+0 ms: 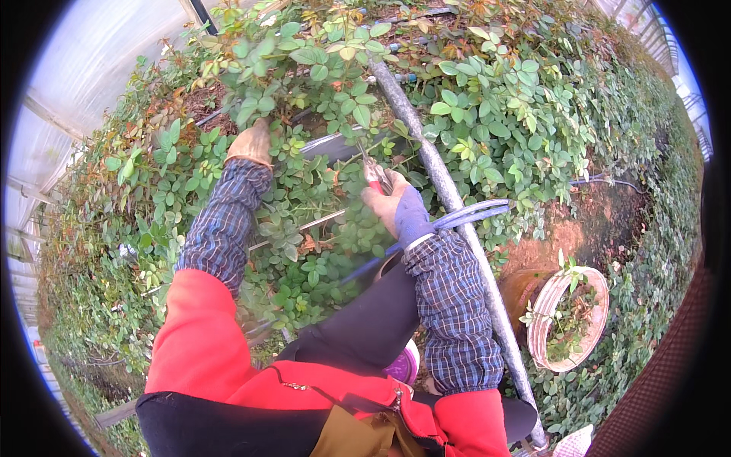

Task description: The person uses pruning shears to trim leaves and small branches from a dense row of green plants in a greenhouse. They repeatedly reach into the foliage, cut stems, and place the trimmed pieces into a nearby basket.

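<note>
My left hand [251,144], in a tan work glove, reaches into leafy rose bushes [308,268]. Leaves cover its fingers, so whether it grips a stem cannot be seen. In my right hand [394,203], which wears a blue-purple fingerless covering, is a pair of red-handled pruning shears [374,174]. Their metal blades point up and away from me among the leaves. A leafy rose shoot [345,63] rises just beyond both hands.
A mottled grey pole [445,177] runs diagonally close beside my right forearm. Blue tubing [474,212] crosses it near my wrist. To the right, a tilted bucket [597,325] holds leafy cuttings. Plastic sheeting [85,74] forms the wall at the left.
</note>
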Motion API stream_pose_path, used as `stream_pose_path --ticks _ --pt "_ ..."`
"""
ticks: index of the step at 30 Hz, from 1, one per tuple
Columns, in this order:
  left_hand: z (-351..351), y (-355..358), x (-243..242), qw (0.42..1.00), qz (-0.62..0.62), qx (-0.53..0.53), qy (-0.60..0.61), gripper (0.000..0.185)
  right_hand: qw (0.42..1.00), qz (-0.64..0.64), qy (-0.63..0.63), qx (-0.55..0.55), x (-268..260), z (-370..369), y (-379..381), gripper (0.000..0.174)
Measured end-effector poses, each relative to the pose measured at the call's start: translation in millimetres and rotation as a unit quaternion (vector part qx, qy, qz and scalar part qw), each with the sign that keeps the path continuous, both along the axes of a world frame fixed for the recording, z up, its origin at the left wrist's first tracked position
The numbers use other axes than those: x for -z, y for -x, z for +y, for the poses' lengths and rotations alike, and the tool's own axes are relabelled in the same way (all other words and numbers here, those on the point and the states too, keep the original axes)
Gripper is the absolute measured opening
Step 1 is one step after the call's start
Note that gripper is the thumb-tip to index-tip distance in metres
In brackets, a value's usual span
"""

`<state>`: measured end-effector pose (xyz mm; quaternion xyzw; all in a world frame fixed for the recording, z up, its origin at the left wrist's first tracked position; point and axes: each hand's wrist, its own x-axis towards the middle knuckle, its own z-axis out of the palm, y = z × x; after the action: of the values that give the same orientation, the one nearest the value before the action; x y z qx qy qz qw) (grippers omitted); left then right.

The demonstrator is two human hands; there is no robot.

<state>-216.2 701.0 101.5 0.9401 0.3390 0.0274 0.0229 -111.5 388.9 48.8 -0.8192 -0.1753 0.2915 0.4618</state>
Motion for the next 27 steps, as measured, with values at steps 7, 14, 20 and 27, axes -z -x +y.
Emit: stream_pose_path --ticks 7,14,20,27 --pt "-25.2 -7.7 -40.0 0.998 0.016 -0.009 0.054 0.036 1.0 -0.016 -0.009 -0.019 -9.0 -6.2 2.9 0.091" --pt "16.1 28.0 21.9 0.999 -0.003 0.039 0.018 0.044 0.995 0.062 -0.073 -0.025 -9.9 -0.9 7.8 0.087" --pt "-82.8 93.0 12.0 0.878 -0.287 -0.277 0.264 0.042 0.995 0.059 -0.083 -0.011 -9.5 0.4 1.2 0.088" --pt "-77.3 115.5 -32.6 0.505 -0.668 -0.475 0.272 0.067 0.989 0.099 -0.108 -0.014 -14.2 0.2 7.3 0.092"
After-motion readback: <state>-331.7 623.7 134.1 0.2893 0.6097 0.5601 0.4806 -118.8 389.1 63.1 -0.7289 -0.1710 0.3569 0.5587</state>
